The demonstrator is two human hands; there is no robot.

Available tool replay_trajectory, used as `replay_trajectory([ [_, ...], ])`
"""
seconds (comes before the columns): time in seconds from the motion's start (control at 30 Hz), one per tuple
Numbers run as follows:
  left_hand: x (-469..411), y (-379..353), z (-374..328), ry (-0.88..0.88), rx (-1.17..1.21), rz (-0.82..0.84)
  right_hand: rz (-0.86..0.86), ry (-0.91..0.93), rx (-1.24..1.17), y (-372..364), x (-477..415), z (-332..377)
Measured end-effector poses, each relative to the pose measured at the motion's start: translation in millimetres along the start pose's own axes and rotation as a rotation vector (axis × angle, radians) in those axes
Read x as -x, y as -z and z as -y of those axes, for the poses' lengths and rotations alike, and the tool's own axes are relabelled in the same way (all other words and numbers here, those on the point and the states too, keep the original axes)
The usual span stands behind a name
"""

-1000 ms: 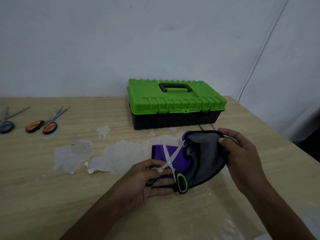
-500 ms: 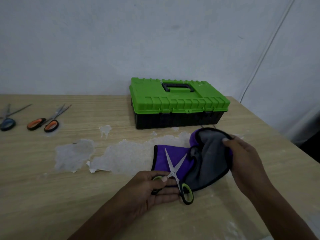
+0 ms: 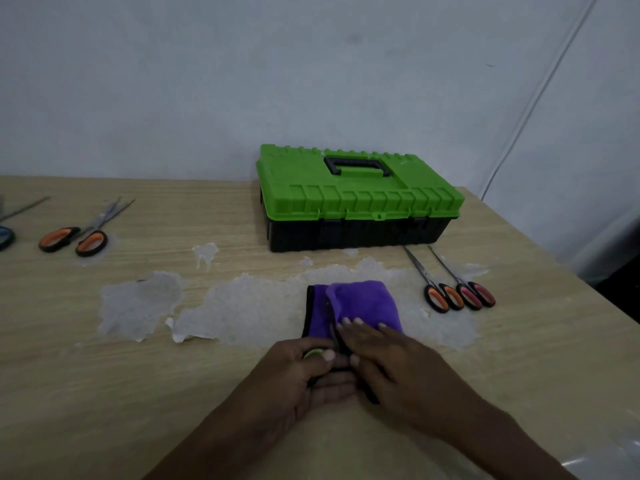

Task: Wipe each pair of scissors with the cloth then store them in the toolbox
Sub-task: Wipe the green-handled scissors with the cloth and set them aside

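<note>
At lower centre I had flipped the cloth (image 3: 363,299) over the green-handled scissors (image 3: 313,353); right hand (image 3: 391,355) pressed it flat-fingered, left hand (image 3: 294,372) pinched the handle. Wiping begun, I judged; toolbox (image 3: 356,195) shut above.

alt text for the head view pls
The right hand presses a purple cloth over green-handled scissors held by the left hand on a wooden table. Behind: a closed green toolbox; other scissors lie right of the cloth and far left.

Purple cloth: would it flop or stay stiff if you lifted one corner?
Probably floppy: the purple cloth lies folded over itself in soft, rounded creases. Likely light, since it looks thin. It looks fuzzy, so it shouldn't slip under the right hand pressing it.
</note>
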State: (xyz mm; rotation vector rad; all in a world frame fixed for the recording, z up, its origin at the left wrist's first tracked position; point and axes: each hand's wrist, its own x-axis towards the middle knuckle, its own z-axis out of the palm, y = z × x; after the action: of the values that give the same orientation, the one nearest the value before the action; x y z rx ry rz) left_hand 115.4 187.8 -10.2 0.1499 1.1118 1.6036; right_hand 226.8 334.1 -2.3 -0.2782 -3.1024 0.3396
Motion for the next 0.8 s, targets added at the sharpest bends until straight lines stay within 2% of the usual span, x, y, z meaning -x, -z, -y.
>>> replay_trajectory([
  [0.17,1.8,-6.9,-0.8,-0.026,-0.023,-0.057,-0.004,-0.081,0.235,6.9,-19.9,-21.1],
  [0.33,0.4,-5.5,2.7,-0.041,-0.034,-0.070,0.092,-0.015,0.009,10.5,0.8,10.0],
  [0.5,0.1,-5.6,2.9,-0.053,-0.100,-0.076,0.059,-0.110,0.215,9.9,-19.4,-17.1],
  [0.6,0.5,-4.0,2.7,-0.051,-0.108,-0.083,0.068,-0.295,0.052,20.1,-37.5,-15.7],
  [0.67,-0.8,-2.7,3.2,-0.050,-0.106,-0.096,-0.092,-0.379,-0.091,28.1,-38.5,-14.0],
  [0.73,-2.4,-2.4,2.7,-0.048,-0.112,-0.100,-0.183,-0.332,-0.212,37.2,-29.4,-4.8],
  [0.8,-4.4,-2.3,2.0,-0.043,-0.136,-0.088,-0.044,-0.193,-0.213,35.5,-17.5,14.4],
])
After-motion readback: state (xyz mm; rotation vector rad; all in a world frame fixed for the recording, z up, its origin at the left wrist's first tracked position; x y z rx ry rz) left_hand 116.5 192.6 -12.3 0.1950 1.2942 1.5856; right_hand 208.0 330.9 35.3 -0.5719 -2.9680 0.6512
